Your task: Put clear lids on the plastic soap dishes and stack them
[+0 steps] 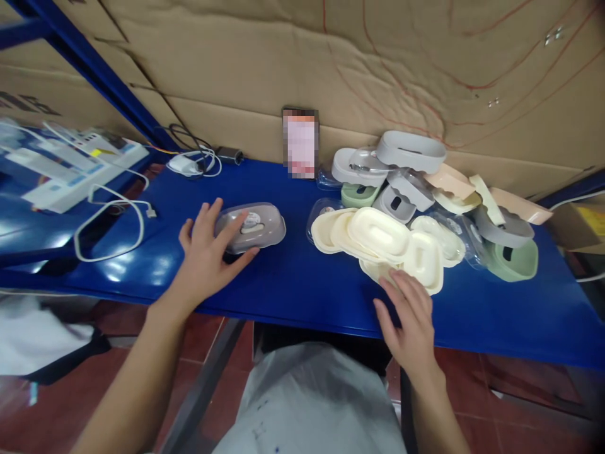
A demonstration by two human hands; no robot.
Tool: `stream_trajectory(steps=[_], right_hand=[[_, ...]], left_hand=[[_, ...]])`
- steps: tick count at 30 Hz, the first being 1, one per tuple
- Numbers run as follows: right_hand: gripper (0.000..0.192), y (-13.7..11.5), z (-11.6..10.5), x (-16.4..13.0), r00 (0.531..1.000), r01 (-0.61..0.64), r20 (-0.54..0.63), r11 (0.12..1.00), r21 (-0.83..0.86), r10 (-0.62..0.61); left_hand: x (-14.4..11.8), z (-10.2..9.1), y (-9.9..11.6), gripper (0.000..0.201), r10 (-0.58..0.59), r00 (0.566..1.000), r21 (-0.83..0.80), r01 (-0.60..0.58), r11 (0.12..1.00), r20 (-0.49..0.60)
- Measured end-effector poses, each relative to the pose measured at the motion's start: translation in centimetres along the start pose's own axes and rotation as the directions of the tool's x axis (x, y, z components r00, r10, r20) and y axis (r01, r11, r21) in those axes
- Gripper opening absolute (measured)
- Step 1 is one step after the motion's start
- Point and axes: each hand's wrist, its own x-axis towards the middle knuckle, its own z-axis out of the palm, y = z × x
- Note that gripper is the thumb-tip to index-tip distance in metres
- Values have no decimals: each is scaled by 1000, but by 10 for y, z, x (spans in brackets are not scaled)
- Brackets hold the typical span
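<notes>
A greyish oval box with a clear cover and a round white sticker [270,228] lies on the blue table. Over its left end is my left hand [208,252], fingers spread, index finger and thumb along the box; whether they touch it I cannot tell. Several cream oval plastic trays [379,232] lie in an overlapping heap at the middle right. My right hand [410,318] is at the front edge of this heap, thumb apart from the fingers and nothing visibly held. Its fingertips overlap the front cream tray [373,268].
Behind the trays are piled grey boxes [411,151], green boxes [517,261], peach pieces [520,205] and clear covers. A phone-like upright object [301,144] leans on the cardboard wall [227,75]. Power strips [70,183] and a white cable [142,230] lie left on the blue table [293,290].
</notes>
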Motion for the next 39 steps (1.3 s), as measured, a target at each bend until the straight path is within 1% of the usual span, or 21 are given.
stream_trajectory(steps=[2,4,7,8,10,12,14,16,18,21,23,26,29,31,32,33,35,37,39], right_hand=[[59,12,-8,4,999,-23,-42,996,-80,20],[54,23,-15,11,998,-44,-47,988,-147,38],[47,37,-19,28,999,-30,22,976,-217,36],[46,40,-19,35,998,-7,57,975,-222,20],[41,43,-17,50,993,59,110,980,-191,-39],[36,40,-15,62,987,124,115,984,-126,-110],[32,32,-14,70,981,182,86,982,-54,-177],[31,20,-14,74,966,244,81,969,33,-246],[31,7,-13,74,946,293,102,947,129,-307],[30,-7,-8,71,927,320,133,925,206,-350],[28,-10,-3,67,920,330,149,920,213,-364],[25,-12,4,57,914,333,175,922,197,-367],[25,-19,10,38,933,331,118,939,98,-341],[27,-28,13,23,936,339,85,940,43,-342],[27,-33,15,17,930,351,101,935,40,-354],[27,-38,17,11,918,368,144,929,50,-371],[27,-47,22,4,879,396,255,915,76,-402],[33,-52,25,3,850,400,341,913,76,-401],[38,-52,25,7,856,367,374,929,49,-358]], left_hand=[[9,3,18,61,37,998,-31,-39,999,-60],[12,10,46,60,141,986,-106,-149,983,-85],[9,23,94,53,351,936,-184,-351,918,-35],[7,27,108,51,406,914,-198,-401,894,-15],[4,33,127,47,469,883,-220,-460,860,-10],[3,35,136,46,472,880,-230,-473,851,-64],[3,35,137,47,427,890,-230,-454,861,-156],[1,34,133,48,375,901,-236,-422,875,-218],[-3,33,127,45,354,910,-253,-402,880,-214],[-13,37,118,35,378,913,-279,-408,870,-154],[-20,40,113,30,398,907,-283,-421,862,-136],[-28,43,108,23,416,898,-275,-440,855,-145],[-30,43,108,17,419,892,-243,-450,860,-170],[-29,42,107,19,388,896,-226,-433,873,-215],[-29,40,106,20,356,901,-226,-411,883,-247],[-29,38,103,21,316,906,-231,-384,894,-282],[-33,32,97,21,233,908,-242,-327,913,-349],[-40,25,90,21,178,902,-245,-289,925,-393],[-52,19,81,23,150,900,-243,-266,933,-409]])
